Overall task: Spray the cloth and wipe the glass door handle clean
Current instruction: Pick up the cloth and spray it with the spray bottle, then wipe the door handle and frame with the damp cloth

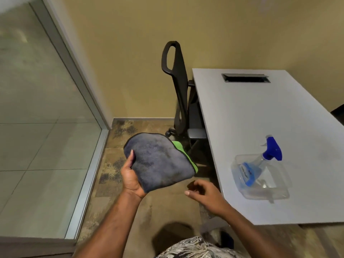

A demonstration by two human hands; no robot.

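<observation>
A patterned garment [195,247] fills the bottom edge, and two bare forearms reach forward from it. The left hand [131,178] grips a folded grey cloth [161,162] with a green underside, thumb on top and fingers hidden beneath, held over the carpet. The right hand [202,190] hangs empty just off the table's [242,108] near left edge, fingers loosely curled. The spray bottle [258,164], blue-triggered, lies tilted in a clear plastic tub [279,192] near the table's front edge. A black chair [176,86] stands at the table's left side. A glass panel [37,108] stands at left.
</observation>
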